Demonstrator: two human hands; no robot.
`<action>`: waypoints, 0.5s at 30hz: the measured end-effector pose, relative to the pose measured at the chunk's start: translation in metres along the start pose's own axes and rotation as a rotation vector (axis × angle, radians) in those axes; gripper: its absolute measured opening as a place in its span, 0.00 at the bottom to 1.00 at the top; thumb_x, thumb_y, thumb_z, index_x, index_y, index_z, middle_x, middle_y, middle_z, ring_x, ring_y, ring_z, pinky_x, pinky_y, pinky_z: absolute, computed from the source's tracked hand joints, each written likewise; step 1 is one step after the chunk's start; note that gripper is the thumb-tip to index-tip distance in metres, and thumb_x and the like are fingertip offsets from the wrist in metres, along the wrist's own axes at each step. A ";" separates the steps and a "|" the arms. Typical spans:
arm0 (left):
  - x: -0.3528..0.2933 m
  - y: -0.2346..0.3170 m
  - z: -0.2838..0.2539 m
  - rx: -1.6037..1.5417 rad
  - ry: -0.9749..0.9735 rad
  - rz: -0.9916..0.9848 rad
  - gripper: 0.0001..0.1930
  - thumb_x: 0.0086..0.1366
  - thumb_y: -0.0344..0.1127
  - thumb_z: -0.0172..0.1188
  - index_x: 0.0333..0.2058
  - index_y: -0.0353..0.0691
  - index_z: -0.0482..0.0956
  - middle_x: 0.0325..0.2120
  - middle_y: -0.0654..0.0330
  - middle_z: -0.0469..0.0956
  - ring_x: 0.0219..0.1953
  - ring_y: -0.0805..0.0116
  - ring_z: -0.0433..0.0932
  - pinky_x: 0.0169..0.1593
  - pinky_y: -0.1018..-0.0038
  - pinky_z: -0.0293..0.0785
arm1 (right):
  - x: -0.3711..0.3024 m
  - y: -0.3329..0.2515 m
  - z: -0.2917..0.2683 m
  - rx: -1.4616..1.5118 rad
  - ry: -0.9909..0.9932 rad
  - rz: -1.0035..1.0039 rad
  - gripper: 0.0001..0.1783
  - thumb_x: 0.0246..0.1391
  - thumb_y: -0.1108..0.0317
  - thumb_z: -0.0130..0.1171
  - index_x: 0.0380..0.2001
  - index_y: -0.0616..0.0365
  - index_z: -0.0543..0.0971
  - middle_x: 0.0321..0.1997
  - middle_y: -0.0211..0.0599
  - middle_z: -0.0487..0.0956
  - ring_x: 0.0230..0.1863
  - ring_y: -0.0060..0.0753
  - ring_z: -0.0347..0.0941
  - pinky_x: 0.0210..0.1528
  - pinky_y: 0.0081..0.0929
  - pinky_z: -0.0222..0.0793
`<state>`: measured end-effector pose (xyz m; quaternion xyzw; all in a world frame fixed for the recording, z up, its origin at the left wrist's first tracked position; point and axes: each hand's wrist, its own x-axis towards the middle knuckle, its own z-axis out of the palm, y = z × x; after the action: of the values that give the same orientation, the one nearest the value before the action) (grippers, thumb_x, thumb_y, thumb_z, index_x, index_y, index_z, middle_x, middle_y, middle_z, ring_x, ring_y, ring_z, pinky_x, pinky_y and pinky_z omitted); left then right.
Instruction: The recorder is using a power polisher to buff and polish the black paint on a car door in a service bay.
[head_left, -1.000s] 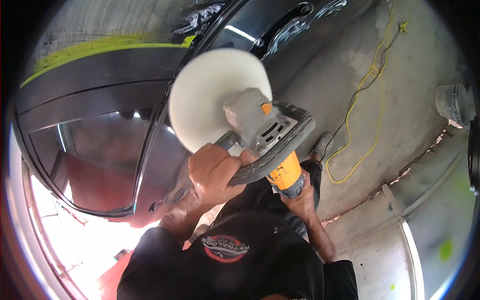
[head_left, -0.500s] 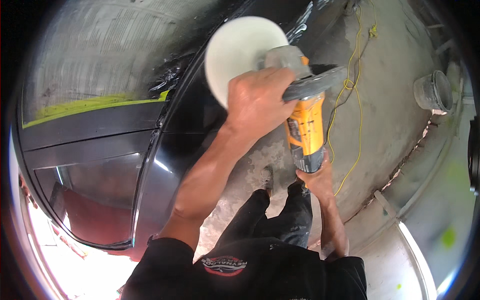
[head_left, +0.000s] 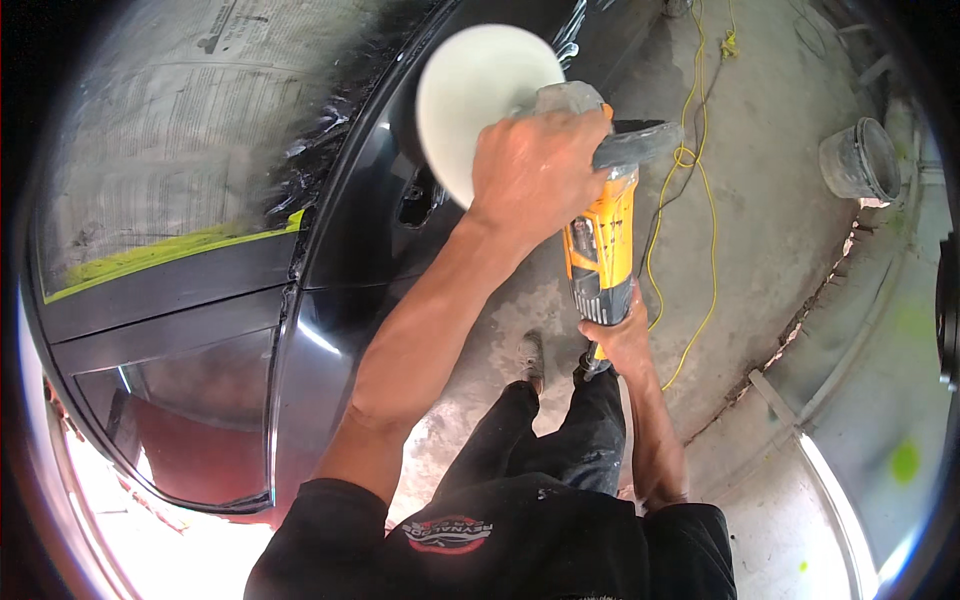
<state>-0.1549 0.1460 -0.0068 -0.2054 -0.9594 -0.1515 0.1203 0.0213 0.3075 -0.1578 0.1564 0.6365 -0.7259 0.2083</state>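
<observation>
My left hand (head_left: 538, 172) grips the polisher's (head_left: 606, 232) handle (head_left: 645, 146); my right hand (head_left: 625, 337) is wrapped round its rear end (head_left: 602, 303). The polisher is ahead of me, white pad (head_left: 482, 100) beside the black car (head_left: 345, 250); whether they touch, I cannot tell.

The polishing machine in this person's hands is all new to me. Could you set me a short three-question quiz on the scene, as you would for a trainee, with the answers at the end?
1. Multiple choice: what colour is the round pad on the polisher?
A) blue
B) white
C) red

2. True or false: the left hand is nearer the round pad than the right hand is.

3. Short answer: what long, thin yellow thing lies on the floor to the right of the polisher?

Key:
1. B
2. True; the right hand grips the far end of the body.
3. A cord.
</observation>
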 end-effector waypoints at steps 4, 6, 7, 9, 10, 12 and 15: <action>-0.035 0.011 -0.025 -0.044 0.114 0.030 0.15 0.44 0.35 0.75 0.31 0.46 0.81 0.24 0.60 0.80 0.25 0.56 0.82 0.29 0.62 0.77 | -0.022 0.010 -0.009 -0.111 -0.029 -0.069 0.40 0.39 0.76 0.75 0.57 0.65 0.70 0.49 0.39 0.82 0.51 0.33 0.79 0.58 0.33 0.73; -0.049 0.013 -0.037 -0.007 0.117 -0.031 0.14 0.42 0.31 0.75 0.27 0.45 0.79 0.23 0.61 0.79 0.23 0.57 0.80 0.29 0.63 0.75 | -0.028 0.016 -0.008 -0.090 -0.140 0.013 0.47 0.37 0.75 0.78 0.63 0.62 0.69 0.54 0.37 0.81 0.58 0.31 0.76 0.64 0.33 0.70; -0.048 0.013 -0.037 -0.006 0.108 -0.030 0.14 0.42 0.32 0.75 0.28 0.45 0.79 0.23 0.61 0.80 0.23 0.57 0.80 0.29 0.63 0.75 | -0.029 0.010 -0.009 -0.141 -0.140 0.037 0.47 0.37 0.75 0.79 0.63 0.61 0.68 0.55 0.36 0.80 0.58 0.30 0.75 0.64 0.32 0.70; -0.038 0.011 -0.034 -0.008 0.114 -0.033 0.14 0.43 0.32 0.75 0.29 0.45 0.79 0.23 0.61 0.80 0.23 0.57 0.80 0.29 0.63 0.75 | -0.016 0.023 -0.012 -0.127 -0.098 -0.009 0.47 0.37 0.74 0.79 0.63 0.62 0.68 0.54 0.37 0.80 0.57 0.31 0.76 0.64 0.33 0.70; -0.026 0.006 -0.030 -0.015 0.092 -0.016 0.14 0.44 0.31 0.75 0.32 0.42 0.82 0.26 0.57 0.82 0.27 0.54 0.83 0.32 0.62 0.79 | -0.008 0.019 -0.009 -0.106 -0.075 -0.050 0.47 0.36 0.74 0.80 0.62 0.63 0.68 0.54 0.37 0.80 0.56 0.32 0.76 0.63 0.33 0.71; 0.002 -0.006 -0.016 -0.053 0.105 0.010 0.15 0.46 0.31 0.75 0.35 0.40 0.85 0.29 0.54 0.84 0.31 0.51 0.85 0.36 0.61 0.82 | 0.016 0.005 -0.020 -0.171 -0.053 -0.091 0.47 0.37 0.72 0.80 0.63 0.65 0.68 0.53 0.38 0.80 0.54 0.34 0.77 0.61 0.35 0.72; 0.046 -0.018 0.011 -0.088 0.157 -0.009 0.13 0.49 0.36 0.74 0.35 0.44 0.86 0.30 0.54 0.85 0.33 0.49 0.86 0.39 0.58 0.83 | 0.046 -0.019 -0.039 -0.255 0.112 0.000 0.48 0.38 0.72 0.77 0.64 0.68 0.67 0.53 0.46 0.80 0.52 0.39 0.79 0.58 0.35 0.74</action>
<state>-0.2057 0.1504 -0.0082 -0.1938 -0.9403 -0.2096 0.1854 -0.0300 0.3429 -0.1695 0.1691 0.7341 -0.6293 0.1907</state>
